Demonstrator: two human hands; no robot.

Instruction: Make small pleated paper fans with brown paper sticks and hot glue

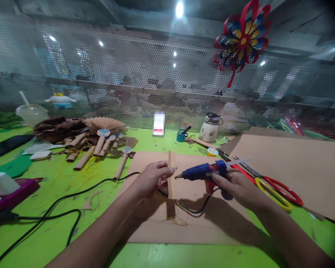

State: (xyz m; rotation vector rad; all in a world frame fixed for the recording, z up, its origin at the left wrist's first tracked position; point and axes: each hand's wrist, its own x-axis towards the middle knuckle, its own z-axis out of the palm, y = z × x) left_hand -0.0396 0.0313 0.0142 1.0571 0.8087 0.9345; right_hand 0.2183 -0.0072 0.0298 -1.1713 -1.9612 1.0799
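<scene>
My left hand [156, 176] pinches a narrow strip of brown cardboard [171, 190] upright, with a yellow string running down its length and trailing in loops below. My right hand [234, 186] is wrapped round the grip of a blue hot glue gun [202, 171]. Its metal nozzle points left and sits just beside the strip; whether it touches cannot be made out. A clear glue stick [238, 161] juts from the gun's back. Both hands are above a sheet of brown cardboard [147, 230] on the green table.
Left lie paper fans with rolled handles [100, 139] and yellow strings. A black cord [58, 199] crosses from a purple power strip [19, 195]. Right are red and yellow scissors [279, 190] and large brown sheets [296, 160]. Behind stand a blue pot [181, 136] and a white bottle [208, 128].
</scene>
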